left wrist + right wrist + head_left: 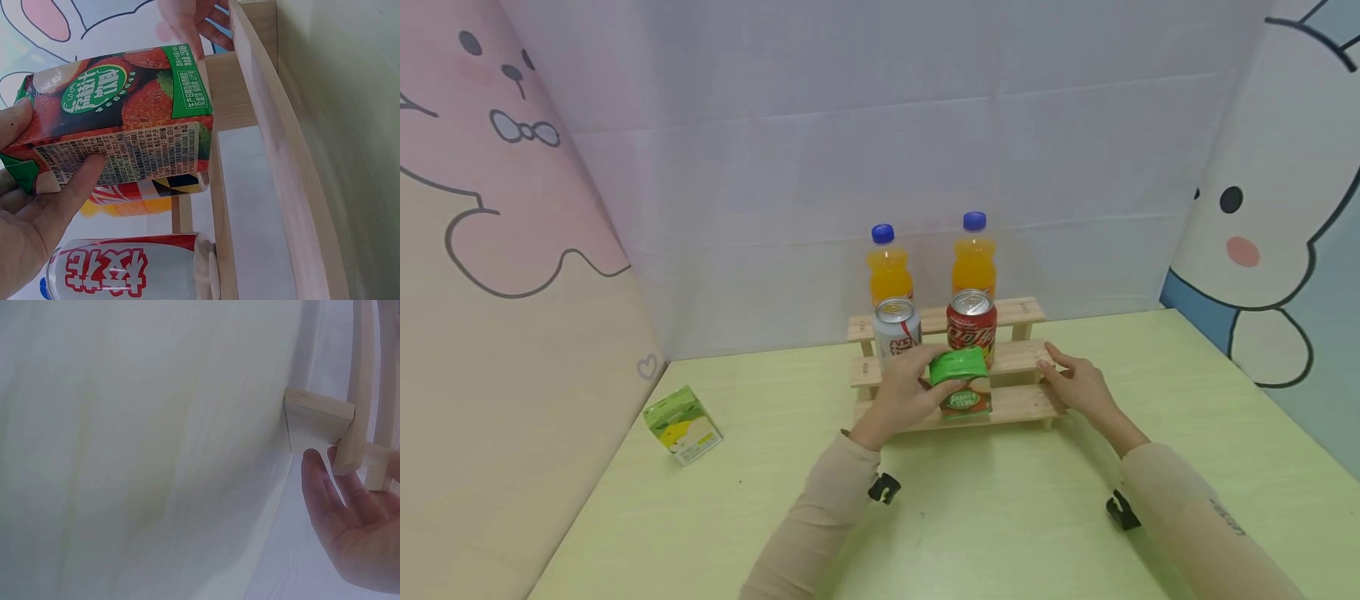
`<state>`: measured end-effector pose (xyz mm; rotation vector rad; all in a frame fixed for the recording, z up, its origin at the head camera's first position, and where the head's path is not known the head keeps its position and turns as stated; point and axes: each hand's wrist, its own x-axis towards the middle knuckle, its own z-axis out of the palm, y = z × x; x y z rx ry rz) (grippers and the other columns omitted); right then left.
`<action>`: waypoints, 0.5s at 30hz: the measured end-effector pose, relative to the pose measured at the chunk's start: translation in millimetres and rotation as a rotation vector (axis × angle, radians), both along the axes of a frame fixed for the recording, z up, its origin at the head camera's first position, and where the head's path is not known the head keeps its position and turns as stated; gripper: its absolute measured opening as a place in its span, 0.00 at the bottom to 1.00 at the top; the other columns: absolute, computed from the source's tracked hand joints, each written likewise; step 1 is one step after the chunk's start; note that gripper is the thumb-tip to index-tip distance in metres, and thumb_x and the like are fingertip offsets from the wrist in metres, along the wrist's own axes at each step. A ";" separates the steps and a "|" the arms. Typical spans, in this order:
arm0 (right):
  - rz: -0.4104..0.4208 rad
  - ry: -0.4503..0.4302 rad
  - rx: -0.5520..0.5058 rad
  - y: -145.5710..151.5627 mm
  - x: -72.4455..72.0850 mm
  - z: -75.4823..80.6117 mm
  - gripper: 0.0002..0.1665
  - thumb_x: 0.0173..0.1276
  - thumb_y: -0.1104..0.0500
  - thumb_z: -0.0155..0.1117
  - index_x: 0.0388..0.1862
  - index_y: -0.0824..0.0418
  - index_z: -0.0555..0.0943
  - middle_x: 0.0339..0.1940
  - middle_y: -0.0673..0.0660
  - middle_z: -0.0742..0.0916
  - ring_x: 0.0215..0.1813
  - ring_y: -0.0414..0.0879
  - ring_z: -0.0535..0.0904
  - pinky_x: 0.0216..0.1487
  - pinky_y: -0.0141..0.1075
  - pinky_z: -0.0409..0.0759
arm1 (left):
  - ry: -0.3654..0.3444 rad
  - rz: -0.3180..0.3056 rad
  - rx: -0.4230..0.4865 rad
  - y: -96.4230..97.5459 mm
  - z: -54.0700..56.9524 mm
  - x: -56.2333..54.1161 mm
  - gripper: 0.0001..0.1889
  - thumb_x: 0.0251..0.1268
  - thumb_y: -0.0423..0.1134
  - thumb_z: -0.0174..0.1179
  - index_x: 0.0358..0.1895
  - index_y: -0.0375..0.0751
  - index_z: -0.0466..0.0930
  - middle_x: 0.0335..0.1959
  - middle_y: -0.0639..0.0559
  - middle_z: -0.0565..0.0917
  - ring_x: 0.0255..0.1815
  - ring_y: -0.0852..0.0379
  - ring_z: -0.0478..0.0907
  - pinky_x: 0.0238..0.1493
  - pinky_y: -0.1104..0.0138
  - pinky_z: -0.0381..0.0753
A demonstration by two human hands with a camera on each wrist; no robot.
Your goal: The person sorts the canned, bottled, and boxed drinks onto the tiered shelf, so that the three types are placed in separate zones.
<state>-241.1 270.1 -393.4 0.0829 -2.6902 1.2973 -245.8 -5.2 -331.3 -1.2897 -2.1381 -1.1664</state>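
Note:
My left hand (pixel 904 396) grips a lychee juice carton (pixel 966 387) with a green top, thumb on one side and fingers on the other. In the left wrist view the carton (pixel 119 112) is tilted, with its bottom end above the lowest board (pixel 275 119). My right hand (pixel 1078 385) holds the right end of the three-step wooden rack (pixel 1030 400). In the right wrist view its fingers (pixel 319 487) curl near the board ends. On the middle step stand a white can (pixel 897 329) and a red can (pixel 972 325).
Two orange drink bottles (pixel 889 271) (pixel 974 262) with blue caps stand on the top step. A green-yellow carton (pixel 683 425) lies on the pale table (pixel 1000 517) at the left. A white cloth wall (pixel 760 192) rises behind, with printed side panels.

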 end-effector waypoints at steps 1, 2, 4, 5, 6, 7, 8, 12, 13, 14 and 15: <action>-0.001 -0.003 0.000 -0.2 0.1 0.2 0.33 0.72 0.49 0.46 0.67 0.68 0.57 0.36 0.71 0.83 0.20 0.42 0.70 0.17 0.34 0.64 | -0.009 -0.002 -0.002 1.1 -0.4 -0.1 0.16 0.50 0.32 0.67 0.43 0.31 0.77 0.35 0.45 0.81 0.31 0.58 0.73 0.24 0.76 0.75; -0.003 -0.006 0.001 -0.4 0.0 0.1 0.33 0.72 0.49 0.46 0.67 0.68 0.57 0.37 0.71 0.83 0.20 0.42 0.69 0.17 0.34 0.64 | -0.015 0.000 -0.008 2.2 -0.8 -0.1 0.16 0.50 0.32 0.67 0.43 0.31 0.76 0.35 0.45 0.81 0.31 0.58 0.73 0.24 0.77 0.75; -0.005 -0.008 0.006 -0.7 -0.1 0.3 0.33 0.72 0.49 0.46 0.67 0.68 0.57 0.37 0.71 0.83 0.20 0.42 0.69 0.18 0.34 0.64 | -0.022 0.007 -0.018 4.5 -1.4 0.0 0.17 0.50 0.33 0.67 0.44 0.31 0.76 0.37 0.45 0.81 0.32 0.57 0.74 0.25 0.78 0.75; -0.005 -0.008 0.006 -0.8 -0.2 0.2 0.33 0.72 0.49 0.46 0.67 0.68 0.57 0.38 0.72 0.83 0.20 0.42 0.69 0.18 0.34 0.64 | -0.025 0.011 -0.023 5.6 -1.8 0.0 0.17 0.51 0.33 0.67 0.44 0.31 0.76 0.37 0.45 0.81 0.32 0.57 0.74 0.25 0.77 0.75; -0.004 -0.008 0.005 -0.7 -0.3 0.2 0.33 0.72 0.49 0.46 0.67 0.68 0.57 0.38 0.72 0.83 0.20 0.42 0.69 0.18 0.34 0.63 | -0.026 0.013 -0.028 6.6 -2.0 0.3 0.18 0.51 0.33 0.67 0.45 0.31 0.76 0.38 0.44 0.81 0.33 0.57 0.74 0.25 0.77 0.76; -0.004 -0.007 0.006 -0.5 -0.4 0.1 0.33 0.72 0.49 0.46 0.67 0.68 0.57 0.38 0.72 0.83 0.19 0.43 0.69 0.17 0.34 0.63 | -0.024 0.017 -0.034 7.8 -2.4 0.4 0.18 0.51 0.33 0.67 0.45 0.31 0.76 0.39 0.44 0.81 0.33 0.57 0.75 0.26 0.75 0.76; -0.005 -0.005 0.006 -0.4 -0.5 0.0 0.33 0.72 0.49 0.46 0.67 0.69 0.57 0.37 0.72 0.83 0.20 0.42 0.69 0.17 0.34 0.63 | -0.023 0.019 -0.038 9.0 -2.9 0.4 0.18 0.51 0.34 0.67 0.45 0.30 0.76 0.39 0.44 0.81 0.33 0.56 0.75 0.26 0.74 0.77; -0.006 -0.006 -0.003 0.7 -1.3 -1.6 0.33 0.72 0.50 0.46 0.67 0.68 0.57 0.37 0.72 0.83 0.19 0.43 0.68 0.16 0.33 0.62 | -0.013 0.026 -0.057 13.9 -5.6 0.2 0.19 0.51 0.34 0.67 0.45 0.31 0.75 0.40 0.44 0.81 0.34 0.57 0.75 0.29 0.71 0.77; -0.006 -0.004 -0.001 0.7 -1.4 -1.8 0.33 0.72 0.50 0.46 0.67 0.68 0.57 0.37 0.72 0.83 0.19 0.43 0.69 0.16 0.33 0.63 | -0.008 0.028 -0.061 15.4 -6.5 -0.2 0.18 0.51 0.34 0.67 0.45 0.31 0.75 0.40 0.45 0.81 0.34 0.57 0.74 0.30 0.70 0.77; -0.007 -0.002 -0.002 0.7 -1.7 -2.2 0.33 0.72 0.50 0.46 0.67 0.68 0.58 0.37 0.72 0.83 0.20 0.43 0.69 0.17 0.34 0.64 | -0.003 0.027 -0.064 16.9 -7.4 -0.6 0.18 0.51 0.35 0.67 0.45 0.31 0.75 0.40 0.45 0.81 0.34 0.57 0.74 0.30 0.71 0.77; -0.008 -0.002 -0.001 0.9 -1.9 -2.6 0.33 0.72 0.49 0.46 0.67 0.68 0.58 0.38 0.72 0.83 0.21 0.44 0.70 0.17 0.34 0.64 | 0.002 0.028 -0.069 18.4 -8.1 -0.9 0.18 0.51 0.35 0.67 0.45 0.31 0.76 0.39 0.46 0.81 0.34 0.58 0.74 0.31 0.71 0.76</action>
